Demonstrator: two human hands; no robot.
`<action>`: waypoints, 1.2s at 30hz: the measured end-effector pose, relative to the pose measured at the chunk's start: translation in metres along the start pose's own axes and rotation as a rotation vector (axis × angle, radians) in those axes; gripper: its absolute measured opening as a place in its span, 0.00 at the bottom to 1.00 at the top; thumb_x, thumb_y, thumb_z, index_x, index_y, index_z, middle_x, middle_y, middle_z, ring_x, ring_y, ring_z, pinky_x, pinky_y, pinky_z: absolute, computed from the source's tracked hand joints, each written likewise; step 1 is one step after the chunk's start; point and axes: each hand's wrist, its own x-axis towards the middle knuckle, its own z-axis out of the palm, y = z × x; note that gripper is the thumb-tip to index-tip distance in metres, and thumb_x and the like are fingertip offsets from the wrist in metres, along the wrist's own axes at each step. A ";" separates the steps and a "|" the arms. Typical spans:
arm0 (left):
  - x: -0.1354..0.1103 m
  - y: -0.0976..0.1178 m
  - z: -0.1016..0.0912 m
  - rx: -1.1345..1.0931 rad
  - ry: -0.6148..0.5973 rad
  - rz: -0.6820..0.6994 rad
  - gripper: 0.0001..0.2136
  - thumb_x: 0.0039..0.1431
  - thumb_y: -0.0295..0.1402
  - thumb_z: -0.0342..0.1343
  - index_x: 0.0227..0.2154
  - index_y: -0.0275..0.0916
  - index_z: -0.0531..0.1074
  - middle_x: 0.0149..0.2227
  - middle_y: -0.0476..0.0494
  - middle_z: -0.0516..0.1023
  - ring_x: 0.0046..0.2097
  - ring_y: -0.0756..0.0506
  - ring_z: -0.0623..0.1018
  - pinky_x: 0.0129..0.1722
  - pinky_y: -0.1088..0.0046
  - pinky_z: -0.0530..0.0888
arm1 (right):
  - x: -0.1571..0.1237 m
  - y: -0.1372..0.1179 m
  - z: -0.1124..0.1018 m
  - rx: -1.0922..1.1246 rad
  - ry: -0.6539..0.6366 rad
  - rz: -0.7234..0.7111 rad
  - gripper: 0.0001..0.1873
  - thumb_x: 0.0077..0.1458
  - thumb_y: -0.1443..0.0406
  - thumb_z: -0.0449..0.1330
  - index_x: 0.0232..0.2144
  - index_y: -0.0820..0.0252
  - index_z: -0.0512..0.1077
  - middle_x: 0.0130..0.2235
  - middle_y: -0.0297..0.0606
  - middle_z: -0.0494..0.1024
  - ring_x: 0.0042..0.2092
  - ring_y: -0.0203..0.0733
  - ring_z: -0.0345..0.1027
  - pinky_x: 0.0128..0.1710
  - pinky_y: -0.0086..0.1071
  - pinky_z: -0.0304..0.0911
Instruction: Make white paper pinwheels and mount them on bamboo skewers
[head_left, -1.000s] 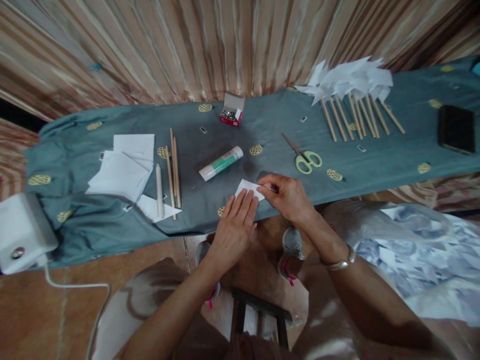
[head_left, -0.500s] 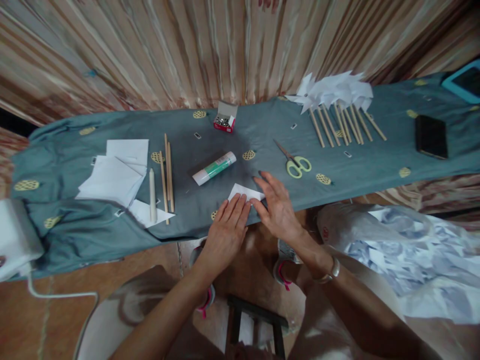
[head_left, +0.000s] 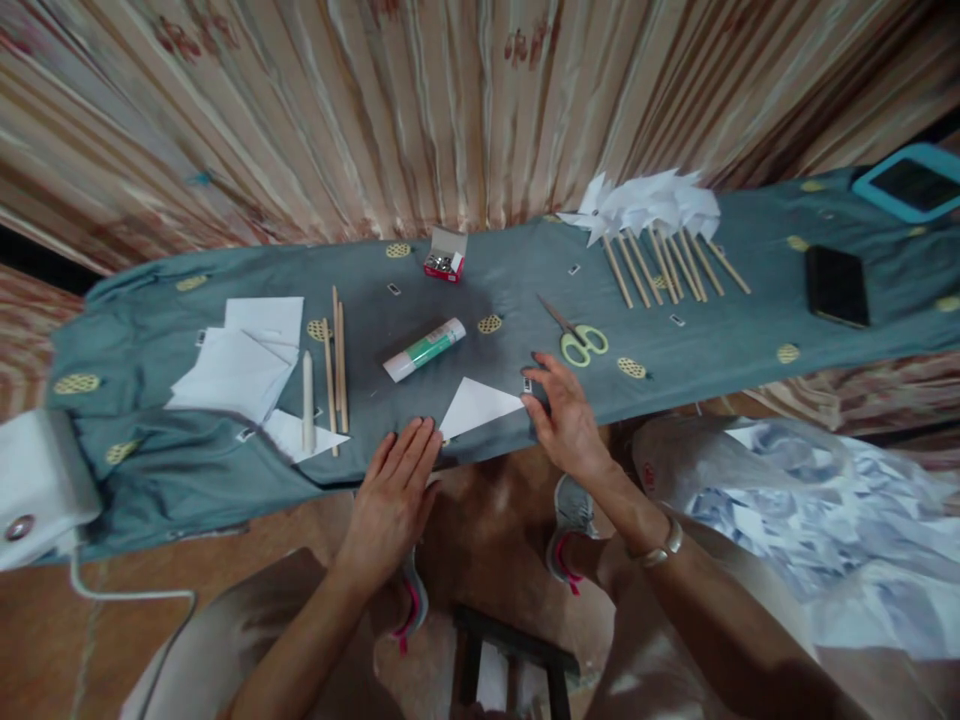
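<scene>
A white paper folded into a triangle (head_left: pixel 478 408) lies near the front edge of the cloth-covered table. My left hand (head_left: pixel 399 490) rests flat at its left corner, fingers stretched out. At the right corner is my right hand (head_left: pixel 564 415), its thumb close to the tip and its fingers apart; whether it touches the paper I cannot tell. Behind the paper lies a green and white glue stick (head_left: pixel 425 350). Scissors (head_left: pixel 581 335) with light green handles lie just beyond my right hand.
Paper squares (head_left: pixel 232 370), wooden sticks (head_left: pixel 341 365) and a white pen-like stick (head_left: pixel 307 400) lie left. A red box (head_left: pixel 445 258) of small metal pieces stands behind. Paper pinwheels (head_left: pixel 652 210), a black phone (head_left: pixel 836 287) and a bag of white paper pieces (head_left: pixel 817 530) are right.
My left hand has slid left off the middle of the folded paper, uncovering the triangle. My right hand has shifted slightly right. The camera view has tilted a little.
</scene>
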 end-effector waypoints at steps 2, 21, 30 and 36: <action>-0.005 -0.002 -0.001 0.003 0.004 -0.002 0.23 0.64 0.29 0.49 0.61 0.30 0.60 0.62 0.31 0.66 0.65 0.37 0.64 0.61 0.54 0.64 | 0.000 -0.001 0.000 -0.001 -0.005 0.004 0.16 0.63 0.60 0.50 0.48 0.61 0.69 0.59 0.54 0.67 0.63 0.54 0.58 0.62 0.53 0.54; 0.040 -0.009 -0.009 -0.700 0.132 -0.399 0.19 0.65 0.41 0.49 0.53 0.36 0.71 0.56 0.36 0.75 0.57 0.40 0.74 0.59 0.56 0.69 | 0.025 -0.031 -0.014 0.331 -0.204 0.046 0.04 0.55 0.67 0.56 0.32 0.56 0.72 0.55 0.47 0.73 0.59 0.46 0.65 0.58 0.44 0.58; 0.085 -0.001 -0.020 -1.561 -0.009 -0.915 0.26 0.45 0.55 0.61 0.30 0.33 0.79 0.31 0.37 0.83 0.30 0.43 0.81 0.29 0.72 0.75 | 0.037 -0.044 -0.028 0.428 -0.121 0.040 0.03 0.56 0.65 0.58 0.34 0.55 0.72 0.59 0.43 0.70 0.61 0.45 0.62 0.61 0.44 0.55; 0.090 0.006 -0.020 -1.685 -0.113 -0.966 0.21 0.38 0.50 0.68 0.22 0.33 0.78 0.19 0.43 0.78 0.19 0.51 0.74 0.17 0.79 0.63 | 0.034 -0.042 -0.038 0.417 -0.092 0.047 0.02 0.56 0.65 0.59 0.33 0.54 0.73 0.59 0.43 0.70 0.62 0.46 0.62 0.61 0.44 0.54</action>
